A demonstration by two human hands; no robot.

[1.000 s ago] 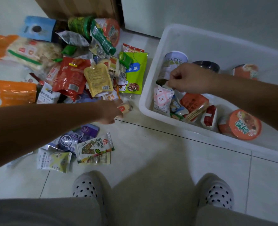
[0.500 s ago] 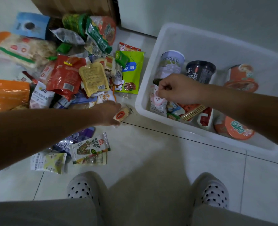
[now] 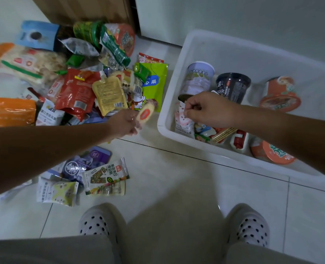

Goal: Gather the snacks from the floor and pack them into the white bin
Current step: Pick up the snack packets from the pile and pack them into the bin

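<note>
Glossy tiles [image 3: 176,187]; left hand [image 3: 124,123] pinches oval snack [image 3: 145,114], right hand [image 3: 209,109] a pouch [image 3: 182,123].

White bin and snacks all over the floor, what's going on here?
A person is packing snacks into the white plastic bin. The left hand holds a small round yellow-wrapped snack with a red label just outside the bin. The right hand is inside it, fingers pinching the top of a white pink-spotted packet. Many packets remain piled on the tiled floor.
</note>
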